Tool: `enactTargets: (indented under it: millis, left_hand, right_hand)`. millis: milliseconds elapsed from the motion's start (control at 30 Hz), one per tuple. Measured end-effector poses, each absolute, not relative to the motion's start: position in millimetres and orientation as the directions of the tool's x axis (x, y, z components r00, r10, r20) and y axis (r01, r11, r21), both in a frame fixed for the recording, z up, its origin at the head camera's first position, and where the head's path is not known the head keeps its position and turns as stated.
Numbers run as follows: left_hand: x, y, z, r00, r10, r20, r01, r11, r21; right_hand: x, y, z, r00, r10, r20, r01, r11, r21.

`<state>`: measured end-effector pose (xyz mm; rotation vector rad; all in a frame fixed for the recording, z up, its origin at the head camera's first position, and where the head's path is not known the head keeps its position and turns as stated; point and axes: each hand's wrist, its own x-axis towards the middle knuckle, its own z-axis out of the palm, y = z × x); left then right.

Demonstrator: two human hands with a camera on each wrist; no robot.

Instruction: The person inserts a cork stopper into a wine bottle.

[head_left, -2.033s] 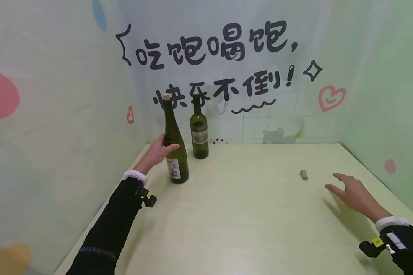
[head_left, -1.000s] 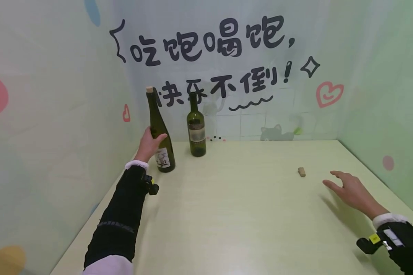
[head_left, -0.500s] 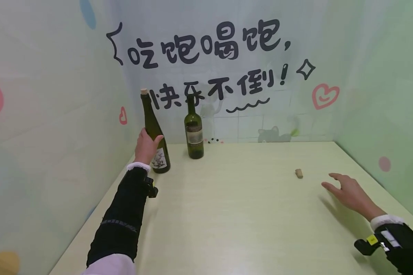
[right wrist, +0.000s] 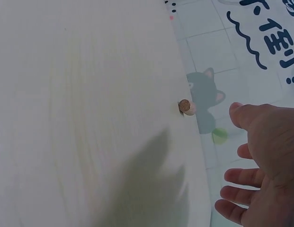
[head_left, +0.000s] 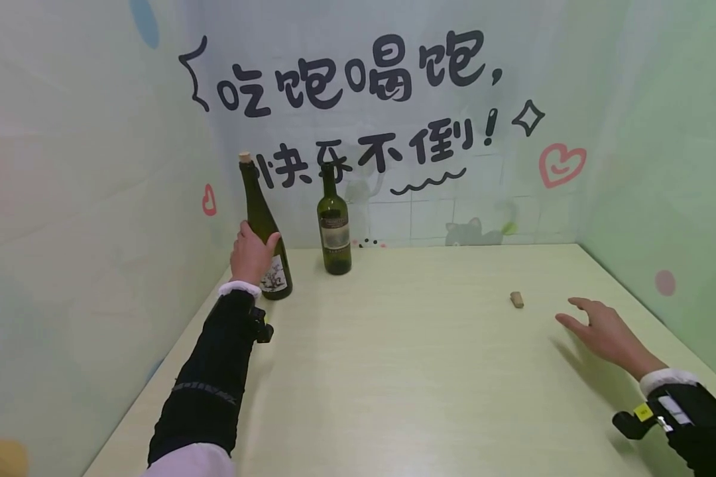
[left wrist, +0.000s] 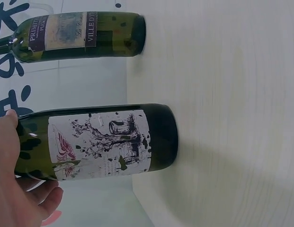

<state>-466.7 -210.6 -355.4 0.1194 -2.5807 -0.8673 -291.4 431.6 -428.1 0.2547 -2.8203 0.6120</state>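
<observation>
In the head view my left hand [head_left: 252, 255] grips a tall dark green wine bottle [head_left: 264, 215] around its body, at the far left of the table. A cork [head_left: 244, 158] sits in its mouth. The left wrist view shows the bottle's worn white label [left wrist: 102, 144], with the thumb on one side and fingers curled round the other. My right hand [head_left: 611, 334] hovers at the right with fingers spread, holding nothing, its shadow on the table. A loose cork [head_left: 516, 300] lies on the table to the left of that hand's fingertips.
A shorter green wine bottle [head_left: 335, 232], with no cork visible in it, stands just right of the gripped bottle near the table's back edge. Printed wall panels enclose the pale table [head_left: 406, 371] at the back, left and right.
My left hand has moved the tall bottle left and slightly back, widening its gap from the shorter bottle. The head view has shifted slightly. My right hand keeps its pose near the loose cork.
</observation>
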Motion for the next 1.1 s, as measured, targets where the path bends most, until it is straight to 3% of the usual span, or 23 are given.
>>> enactTargets:
  millis: [233, 467, 867, 1100]
  left_hand:
    - [-465.2, -208.6, -354.4, -0.908, -0.207, 0.363, 0.056, 0.801, 0.596]
    - [-456.6, -187.7, -345.9, -0.804, -0.212, 0.556, 0.158, 0.824, 0.543]
    - [-432.2, -155.4, -351.3, -0.717, 0.005, 0.697, 0.344, 0.872, 0.347]
    - [-409.1, -134.9, -362.7, -0.823, 0.2, 0.532, 0.414, 0.852, 0.32]
  right_hand:
    - [-297.7, 428.5, -425.2, -0.954, -0.121, 0.274, -0.223, 0.899, -0.378]
    - [-306.7, 422.6, -415.7, -0.967, -0.102, 0.231, -0.187, 0.904, -0.385]
    - [-333.6, 404.9, -401.1, -0.979, -0.112, 0.171, -0.173, 0.9, -0.4]
    - [-348.7, 393.0, -396.8, -0.98, -0.139, 0.145, -0.185, 0.906, -0.381]
